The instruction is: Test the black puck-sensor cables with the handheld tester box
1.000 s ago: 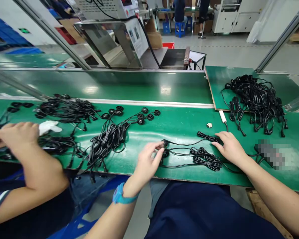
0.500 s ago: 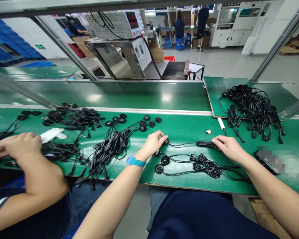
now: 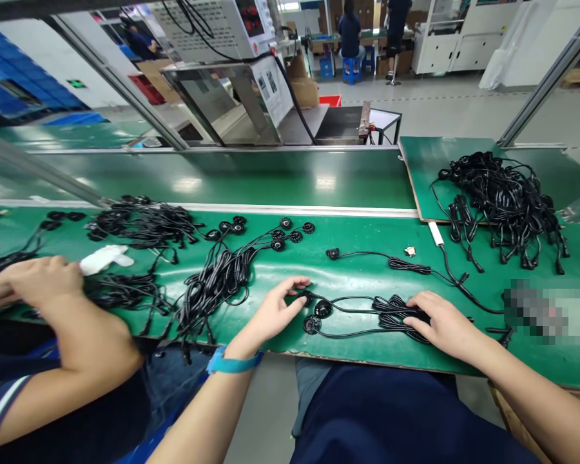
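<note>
Two coiled black cables lie together in front of me as a bundle [image 3: 391,312], with round black end pieces [image 3: 323,309] at their left. My left hand [image 3: 278,312] is beside these ends, thumb and fingers apart around another dark round end that the fingertips partly hide. Over the right part of the coil, my right hand [image 3: 442,322] has its thumb and fingers closed around the cables. A single tied cable [image 3: 408,265] lies stretched out behind both hands, its black end piece [image 3: 333,254] to the left.
At the left, a co-worker's arm [image 3: 72,316] rests by a white glove [image 3: 105,259] and cable piles [image 3: 217,283]. A large cable heap [image 3: 497,193] overhangs a green board [image 3: 425,187] at the right. Also there are a white plug-ended cord [image 3: 435,234], a small scrap [image 3: 410,251] and a blurred dark object [image 3: 531,309].
The tied cable that both hands held now lies farther back on the green surface, released. My hands have come down and nearer, to the coiled bundle; the left has opened.
</note>
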A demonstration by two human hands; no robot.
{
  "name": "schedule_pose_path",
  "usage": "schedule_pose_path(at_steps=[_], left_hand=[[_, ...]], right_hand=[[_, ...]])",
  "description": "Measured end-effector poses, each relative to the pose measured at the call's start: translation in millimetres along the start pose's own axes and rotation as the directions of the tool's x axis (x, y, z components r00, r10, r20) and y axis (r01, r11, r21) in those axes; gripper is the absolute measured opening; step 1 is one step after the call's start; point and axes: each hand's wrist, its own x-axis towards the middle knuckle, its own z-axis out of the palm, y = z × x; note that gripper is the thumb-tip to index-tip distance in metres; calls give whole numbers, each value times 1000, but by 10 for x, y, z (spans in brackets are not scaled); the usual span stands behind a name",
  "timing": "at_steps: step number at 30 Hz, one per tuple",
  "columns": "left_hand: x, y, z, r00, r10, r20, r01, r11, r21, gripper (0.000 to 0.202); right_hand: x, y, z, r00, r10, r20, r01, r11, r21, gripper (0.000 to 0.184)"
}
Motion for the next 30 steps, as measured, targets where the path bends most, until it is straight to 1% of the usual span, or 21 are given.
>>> schedule_pose_path(at_steps=[3, 6, 10, 13, 15, 16, 18, 20, 22, 24, 25, 27, 29, 30], left_hand=[[-63, 38, -8, 998, 41, 53, -44, 998, 53, 40], [-57, 18, -1, 994, 84, 65, -89, 993, 72, 38], [-31, -70, -4, 996, 86, 27, -88, 995, 47, 42], [-22, -107, 1, 993, 118, 8, -119, 990, 70, 33], [-15, -94, 9, 993, 119, -6, -118, 988, 100, 29], [-7, -76, 16, 994, 111, -15, -109, 989, 102, 31], [19, -30, 40, 996, 82, -22, -80, 994, 71, 41], [67, 10, 90, 999, 53, -2, -53, 999, 0, 52], [141, 23, 168, 999, 40, 28, -38, 997, -70, 56], [232, 3, 261, 999, 43, 21, -41, 996, -82, 47], [280, -16, 305, 999, 50, -1, -50, 997, -51, 40], [373, -58, 373, 995, 81, -62, -77, 995, 65, 29], [463, -92, 404, 988, 113, -105, -96, 983, 158, 27], [512, -103, 407, 985, 124, -117, -103, 979, 178, 28]], right_hand=[[50, 24, 38, 1000, -8, 18, 9, 999, -50, 22], [72, 32, 56, 1000, -31, -5, 31, 995, -91, 24], [68, 7, 36, 993, -53, -104, 46, 996, -74, 24], [85, -46, -13, 981, -44, -189, 52, 998, 34, 25], [113, -94, -63, 971, -17, -238, 46, 992, 115, 26], [129, -116, -94, 965, -6, -262, 43, 990, 136, 27], [161, -143, -162, 953, 22, -302, 25, 988, 150, 29], [187, -124, -231, 945, 83, -315, -32, 986, 163, 32], [205, -44, -281, 943, 183, -279, -140, 976, 168, 35], [219, 86, -299, 933, 259, -252, -237, 965, 114, 38], [225, 159, -295, 927, 261, -269, -255, 965, 55, 39], [240, 298, -269, 916, 202, -347, -244, 966, -82, 38], [265, 405, -235, 905, 133, -403, -220, 959, -179, 36], [282, 443, -221, 906, 120, -407, -218, 954, -205, 34]])
